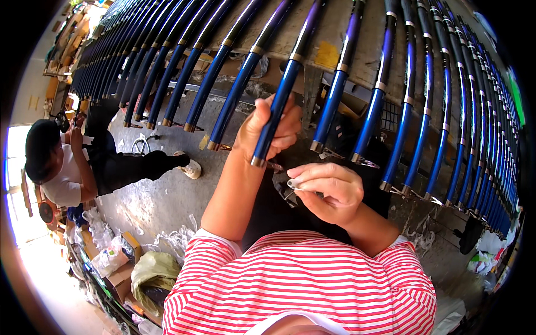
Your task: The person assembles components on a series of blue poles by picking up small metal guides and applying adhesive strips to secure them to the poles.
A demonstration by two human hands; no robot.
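Observation:
My left hand (286,134) is wrapped round the blue butt end of a fishing rod (276,110), its thumb up along the left side and its fingers curled on the right. A metal-coloured cap ends this rod, pointing down toward me. Just right of and below that end, my right hand (333,187) is closed in a pinch on a small pale piece (293,183); its kind is too small to tell. More blue-and-black fishing rods (330,109) lie side by side left and right of the held one, butts overhanging toward me.
A worktable (365,53) bears the rods, with a yellow patch (327,54) on it. At the left sits a co-worker (67,167) in a white top, hands raised together. Plastic bags (153,276) and cardboard boxes (120,276) crowd the floor (139,195) at lower left.

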